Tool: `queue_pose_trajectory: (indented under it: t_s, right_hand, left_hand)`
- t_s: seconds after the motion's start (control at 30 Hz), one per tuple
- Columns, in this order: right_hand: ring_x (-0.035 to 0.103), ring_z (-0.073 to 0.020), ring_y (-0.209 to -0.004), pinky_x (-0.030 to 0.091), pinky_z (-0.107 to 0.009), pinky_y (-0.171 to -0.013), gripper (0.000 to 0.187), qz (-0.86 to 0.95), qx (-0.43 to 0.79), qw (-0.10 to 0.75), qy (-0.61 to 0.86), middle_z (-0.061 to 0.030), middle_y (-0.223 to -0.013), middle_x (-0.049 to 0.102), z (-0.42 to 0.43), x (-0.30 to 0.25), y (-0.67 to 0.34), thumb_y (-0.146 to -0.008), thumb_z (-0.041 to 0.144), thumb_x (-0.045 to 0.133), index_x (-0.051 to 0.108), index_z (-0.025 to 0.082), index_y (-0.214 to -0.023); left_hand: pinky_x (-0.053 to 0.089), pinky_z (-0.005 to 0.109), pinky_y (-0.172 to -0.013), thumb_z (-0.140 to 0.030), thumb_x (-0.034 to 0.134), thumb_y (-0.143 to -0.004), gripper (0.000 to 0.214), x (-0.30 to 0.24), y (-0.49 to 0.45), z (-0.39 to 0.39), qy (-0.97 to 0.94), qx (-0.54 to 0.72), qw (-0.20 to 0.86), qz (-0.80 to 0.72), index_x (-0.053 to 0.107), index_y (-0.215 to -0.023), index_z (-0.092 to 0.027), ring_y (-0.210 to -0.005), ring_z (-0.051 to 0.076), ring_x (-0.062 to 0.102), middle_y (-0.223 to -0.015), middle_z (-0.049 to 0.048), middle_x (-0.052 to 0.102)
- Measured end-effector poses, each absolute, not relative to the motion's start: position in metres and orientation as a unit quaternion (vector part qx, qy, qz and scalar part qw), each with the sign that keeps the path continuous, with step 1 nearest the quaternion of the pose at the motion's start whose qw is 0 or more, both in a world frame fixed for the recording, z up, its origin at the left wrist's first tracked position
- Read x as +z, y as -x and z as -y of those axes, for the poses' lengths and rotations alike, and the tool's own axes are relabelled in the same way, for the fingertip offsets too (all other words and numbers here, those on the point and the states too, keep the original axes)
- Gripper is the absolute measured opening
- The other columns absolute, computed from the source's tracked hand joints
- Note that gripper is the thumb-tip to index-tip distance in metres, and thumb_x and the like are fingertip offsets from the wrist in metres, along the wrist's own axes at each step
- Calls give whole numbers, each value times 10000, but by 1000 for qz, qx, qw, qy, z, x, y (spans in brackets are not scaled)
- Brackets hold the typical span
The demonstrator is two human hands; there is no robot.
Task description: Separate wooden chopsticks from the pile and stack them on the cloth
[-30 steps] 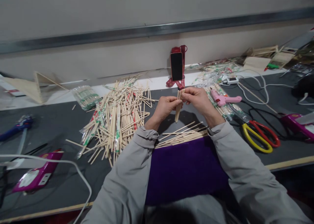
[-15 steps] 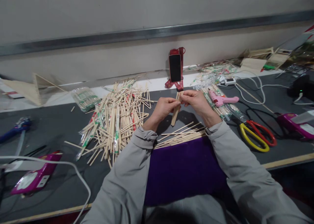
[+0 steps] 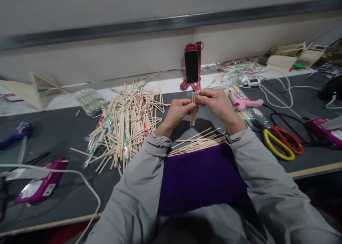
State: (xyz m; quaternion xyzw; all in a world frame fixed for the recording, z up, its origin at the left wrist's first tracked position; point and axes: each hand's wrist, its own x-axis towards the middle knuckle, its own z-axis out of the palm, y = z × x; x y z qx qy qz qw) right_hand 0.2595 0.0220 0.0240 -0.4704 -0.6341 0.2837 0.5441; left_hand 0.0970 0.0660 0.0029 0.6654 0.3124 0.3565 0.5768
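Observation:
Between my two hands stands a small bundle of wooden sticks (image 3: pixel 193 112), held nearly upright above the dark table. My left hand (image 3: pixel 177 112) pinches the bundle at its middle, thumb on the near side. Higher up, at the top ends, the fingers of my right hand (image 3: pixel 212 100) grip the same bundle. Below them, several loose sticks (image 3: pixel 199 142) lie along the edge of a purple cloth (image 3: pixel 201 179). A large heap of pale sticks (image 3: pixel 130 122), some in green-printed wrappers, spreads left of my left hand.
A phone (image 3: pixel 191 67) leans on a red bottle at the wall. Right of my hands lie a pink glue gun (image 3: pixel 244 102), scissors (image 3: pixel 283 142) with red and yellow handles, and white cables (image 3: pixel 290 94). Magenta glue guns sit at far right and at left (image 3: pixel 42 182); a blue tool (image 3: pixel 18 135) lies farther left.
The bundle has turned from slanted to nearly upright between my hands. Both hands still grip it. The camera view has tilted slightly down.

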Motion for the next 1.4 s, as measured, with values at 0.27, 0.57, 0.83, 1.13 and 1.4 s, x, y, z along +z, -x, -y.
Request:
queue_pose_trajectory:
  t_s: [0.27,0.57,0.83,1.13,1.4]
  right_hand:
    - [535,-120,-639,407,-260,-614,138,668,249,526,464,0,-696,620,-20,25,-259,-789,224,597,704,162,-730]
    - [543,-127,-683,400,-276,-650,128,700,183,505,470,-7,-723,617,-12,31,-257,-800,206,605,715,171,-744]
    - [545,-125,-682,407,-286,-648,123,686,221,511,469,-7,-727,614,-8,31,-260,-789,215,625,703,173,-703]
    - [594,-132,-712,450,-288,-669,88,680,239,525,453,-11,-755,650,-8,27,-262,-763,225,657,729,182,-738]
    - [593,-119,-687,471,-256,-638,92,604,303,577,459,-19,-771,677,-4,31,-260,-736,227,668,711,158,-692]
  left_hand:
    - [495,281,-705,-435,721,-720,325,-4,-95,-68,-674,364,570,-298,751,-822,-128,-704,141,616,-756,47,707]
    - [481,266,-704,-446,691,-760,325,2,-89,-67,-712,333,558,-266,741,-800,-127,-700,130,615,-741,37,702]
    - [458,241,-656,-447,694,-761,326,-1,-94,-66,-735,328,530,-266,732,-758,-123,-641,110,579,-691,22,679]
    - [471,257,-697,-514,665,-784,386,-1,-96,-66,-739,302,544,-257,729,-793,-134,-681,119,599,-737,33,693]
    - [498,290,-808,-553,573,-854,437,5,-102,-56,-753,281,562,-195,689,-852,-131,-786,148,648,-821,72,711]
